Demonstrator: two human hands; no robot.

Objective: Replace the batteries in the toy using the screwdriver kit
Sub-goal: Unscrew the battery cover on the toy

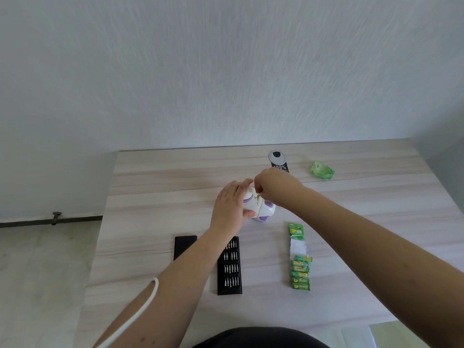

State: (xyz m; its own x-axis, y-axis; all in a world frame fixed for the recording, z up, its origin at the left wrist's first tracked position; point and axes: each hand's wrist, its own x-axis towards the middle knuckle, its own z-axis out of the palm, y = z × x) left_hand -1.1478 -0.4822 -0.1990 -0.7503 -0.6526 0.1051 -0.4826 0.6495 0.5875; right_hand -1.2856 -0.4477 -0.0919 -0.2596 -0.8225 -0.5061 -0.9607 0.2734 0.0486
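White-and-purple toy [259,209] on the table [155,187], gripped around its body by the left hand [232,204]; right hand [272,187] pinches a slim tool, seemingly the screwdriver [256,195], at its top. Smooth, light, rigid plastic probably slips; hold the sides. Batteries [300,272] lie nearer the person than the right hand.

Both forearms are bare to the frame edge with no sleeves, rings or watch visible; a white cable [140,310] crosses the left forearm, and a dark garment [261,337] covers the torso.
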